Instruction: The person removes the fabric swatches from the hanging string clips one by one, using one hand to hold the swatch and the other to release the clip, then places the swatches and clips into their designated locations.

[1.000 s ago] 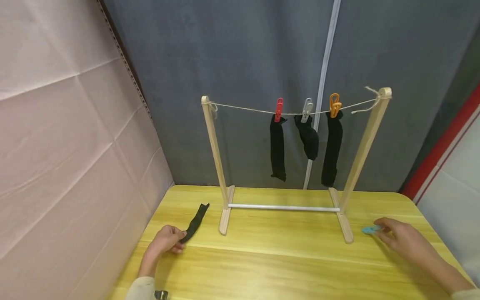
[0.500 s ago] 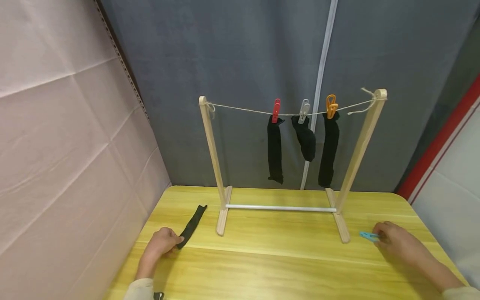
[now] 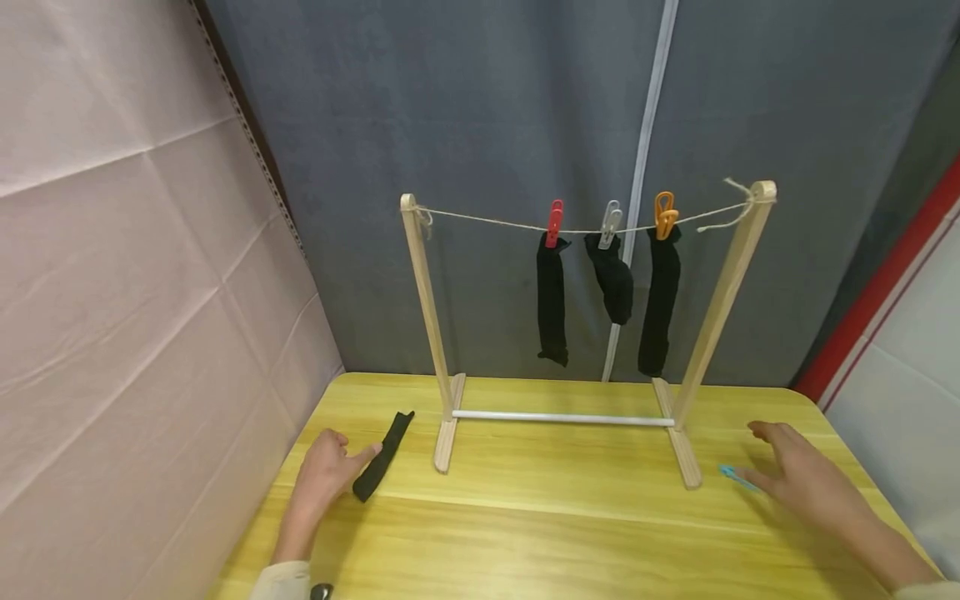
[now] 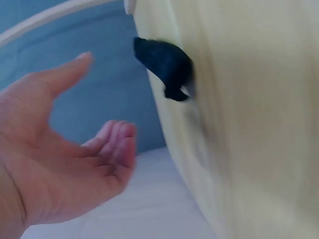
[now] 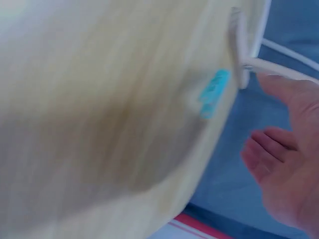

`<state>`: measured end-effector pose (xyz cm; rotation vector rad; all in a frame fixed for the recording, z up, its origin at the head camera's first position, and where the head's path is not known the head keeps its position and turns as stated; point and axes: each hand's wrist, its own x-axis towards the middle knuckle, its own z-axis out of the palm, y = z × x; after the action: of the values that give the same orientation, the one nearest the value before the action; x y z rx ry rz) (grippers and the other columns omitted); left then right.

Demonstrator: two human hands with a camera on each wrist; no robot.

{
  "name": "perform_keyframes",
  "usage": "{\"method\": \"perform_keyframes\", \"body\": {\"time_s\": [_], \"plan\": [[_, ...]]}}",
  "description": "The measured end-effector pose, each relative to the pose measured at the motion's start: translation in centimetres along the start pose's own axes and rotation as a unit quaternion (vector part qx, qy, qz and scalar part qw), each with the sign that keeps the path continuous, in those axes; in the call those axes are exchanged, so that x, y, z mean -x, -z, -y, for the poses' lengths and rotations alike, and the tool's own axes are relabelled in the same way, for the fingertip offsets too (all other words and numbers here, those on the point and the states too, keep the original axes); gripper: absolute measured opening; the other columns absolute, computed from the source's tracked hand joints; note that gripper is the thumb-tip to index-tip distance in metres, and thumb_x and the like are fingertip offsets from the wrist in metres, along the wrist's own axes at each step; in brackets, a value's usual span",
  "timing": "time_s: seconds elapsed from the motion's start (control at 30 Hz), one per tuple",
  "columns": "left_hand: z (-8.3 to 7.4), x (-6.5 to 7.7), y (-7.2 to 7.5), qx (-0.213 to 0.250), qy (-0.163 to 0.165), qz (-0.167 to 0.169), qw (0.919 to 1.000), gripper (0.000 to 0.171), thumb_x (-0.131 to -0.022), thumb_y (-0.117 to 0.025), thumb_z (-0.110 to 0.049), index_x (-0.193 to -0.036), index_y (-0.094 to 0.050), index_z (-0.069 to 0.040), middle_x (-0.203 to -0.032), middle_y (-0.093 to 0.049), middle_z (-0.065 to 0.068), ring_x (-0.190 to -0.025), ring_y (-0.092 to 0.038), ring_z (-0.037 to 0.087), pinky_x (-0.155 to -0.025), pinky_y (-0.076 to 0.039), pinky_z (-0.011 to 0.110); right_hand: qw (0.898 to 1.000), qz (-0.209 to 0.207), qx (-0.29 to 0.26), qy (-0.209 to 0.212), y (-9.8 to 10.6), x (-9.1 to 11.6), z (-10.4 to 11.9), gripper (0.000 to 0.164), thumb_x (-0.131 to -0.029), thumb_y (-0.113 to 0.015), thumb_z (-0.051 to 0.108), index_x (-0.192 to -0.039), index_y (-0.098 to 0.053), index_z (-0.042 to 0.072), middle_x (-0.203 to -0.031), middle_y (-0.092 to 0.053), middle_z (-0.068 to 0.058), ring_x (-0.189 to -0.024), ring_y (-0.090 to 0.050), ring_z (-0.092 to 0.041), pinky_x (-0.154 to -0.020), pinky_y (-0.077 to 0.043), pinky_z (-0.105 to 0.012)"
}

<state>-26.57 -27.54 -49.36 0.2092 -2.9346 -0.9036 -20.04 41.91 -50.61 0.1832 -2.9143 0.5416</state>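
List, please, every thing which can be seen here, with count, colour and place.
Table: 1, yellowish wood, below everything
Frame: 1, light wood, on the table
Crossbar: 1, white, low on the frame
String: 1, off-white, across the frame's top
Hanging clips: 3, red, pale grey, orange, on the string
Hanging cloths: 3, black, under those clips
Loose cloth: 1, black, table's left side
Loose clip: 1, blue, table's right side
Curtain: 1, dark grey, behind
Sheet: 1, pale pink, left
Red band: 1, red, right
Left hand: 1, bare, by the loose cloth
Right hand: 1, bare, by the loose clip
Sleeves: 2, cream, bottom edge
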Motion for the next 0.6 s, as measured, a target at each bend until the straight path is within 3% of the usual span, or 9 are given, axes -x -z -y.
{"method": "perform_keyframes", "body": {"time_s": [0.13, 0.27, 0.37, 0.47, 0.57, 0.6], "plan": [[-2.4, 0.1, 0.0, 0.027, -0.031, -0.074, 0.9964, 0.092, -0.087, -0.078, -0.066, -0.135, -0.049, 0.007, -0.124, -0.060, 0.025, -0.111, -0.062, 0.038, -0.091, -0.056, 0.053, 0.994, -0.109, -0.018, 0.024, 1.1, -0.4, 1.9, 0.091, -0.082, -0.092, 0.029, -0.147, -0.043, -0.013, -0.135, -0.053, -0.038, -0.119, -0.052, -0.056, -0.085, -0.050, -0.071], [-4.5, 0.3, -0.2, 0.082, -0.072, -0.126, 0.9860, 0.095, -0.085, -0.082, -0.062, -0.145, -0.044, 0.001, -0.135, -0.055, 0.020, -0.125, -0.055, 0.037, -0.105, -0.052, 0.055, 0.980, -0.190, -0.047, 0.022, 2.7, -1.0, 4.1, 0.099, -0.080, -0.093, 0.028, -0.154, -0.039, -0.008, -0.141, -0.048, -0.038, -0.120, -0.048, -0.054, -0.081, -0.045, -0.071], [-5.9, 0.4, -0.5, 0.126, -0.108, -0.164, 0.9722, 0.094, -0.083, -0.088, -0.053, -0.149, -0.043, -0.003, -0.142, -0.053, 0.018, -0.133, -0.052, 0.036, -0.114, -0.047, 0.053, 0.971, -0.230, -0.067, 0.013, 4.0, -1.2, 5.9, 0.103, -0.080, -0.093, 0.027, -0.159, -0.035, -0.002, -0.147, -0.045, -0.037, -0.120, -0.047, -0.053, -0.081, -0.044, -0.071], [-7.2, 0.6, -0.7, 0.169, -0.148, -0.193, 0.9552, 0.092, -0.081, -0.093, -0.042, -0.150, -0.045, -0.005, -0.143, -0.055, 0.015, -0.135, -0.053, 0.034, -0.119, -0.044, 0.047, 0.960, -0.265, -0.085, 0.018, 5.0, -1.5, 7.4, 0.106, -0.076, -0.095, 0.021, -0.162, -0.035, 0.005, -0.151, -0.044, -0.034, -0.121, -0.048, -0.051, -0.085, -0.043, -0.063], [-8.5, 0.9, -1.0, 0.224, -0.179, -0.189, 0.9393, 0.086, -0.081, -0.094, -0.032, -0.150, -0.049, -0.007, -0.145, -0.059, 0.010, -0.137, -0.055, 0.029, -0.121, -0.044, 0.037, 0.953, -0.284, -0.103, 0.026, 5.8, -1.6, 8.9, 0.113, -0.072, -0.096, 0.017, -0.165, -0.033, 0.015, -0.157, -0.043, -0.028, -0.129, -0.047, -0.050, -0.096, -0.043, -0.065], [-8.9, 1.0, -1.1, 0.245, -0.187, -0.180, 0.9342, 0.083, -0.083, -0.093, -0.028, -0.150, -0.049, -0.008, -0.146, -0.060, 0.010, -0.139, -0.056, 0.028, -0.121, -0.044, 0.033, 0.951, -0.289, -0.107, 0.029, 6.0, -1.6, 9.4, 0.115, -0.071, -0.097, 0.017, -0.166, -0.033, 0.019, -0.160, -0.043, -0.025, -0.132, -0.047, -0.050, -0.105, -0.044, -0.059]]}}
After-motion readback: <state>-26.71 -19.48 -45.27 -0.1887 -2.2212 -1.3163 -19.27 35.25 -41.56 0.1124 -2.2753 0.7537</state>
